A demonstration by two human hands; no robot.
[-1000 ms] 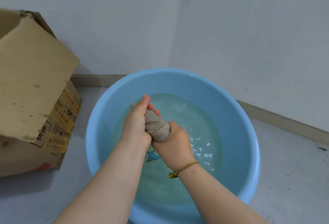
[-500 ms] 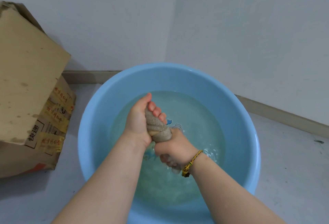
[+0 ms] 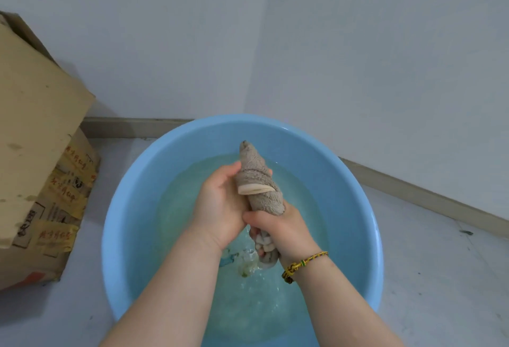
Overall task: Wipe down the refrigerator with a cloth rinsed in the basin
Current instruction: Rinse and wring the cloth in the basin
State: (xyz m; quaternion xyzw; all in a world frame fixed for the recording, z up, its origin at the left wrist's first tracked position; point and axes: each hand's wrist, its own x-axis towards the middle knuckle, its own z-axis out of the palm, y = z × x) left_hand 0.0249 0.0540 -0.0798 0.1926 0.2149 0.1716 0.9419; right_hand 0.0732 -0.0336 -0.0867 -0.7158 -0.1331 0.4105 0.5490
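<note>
A light blue plastic basin (image 3: pixel 132 209) holding water sits on the floor in a room corner. Above the water I hold a beige terry cloth (image 3: pixel 257 181) twisted into a roll. My left hand (image 3: pixel 220 206) grips its upper half. My right hand (image 3: pixel 281 228), with a yellow braided bracelet on the wrist, grips the lower half, and the cloth's end sticks out below its fingers. Water drips from that end and ripples the surface. The refrigerator is not in view.
A worn cardboard box (image 3: pixel 35 154) with taped yellow labels stands on the floor to the left of the basin. White walls meet in a corner just behind the basin, with a baseboard (image 3: pixel 413 189) running along them. Grey floor lies to the right.
The cloth has been wrung further and drawn out into a longer roll, its top end now sticking up past my left hand. My right hand has slid down to its lower end.
</note>
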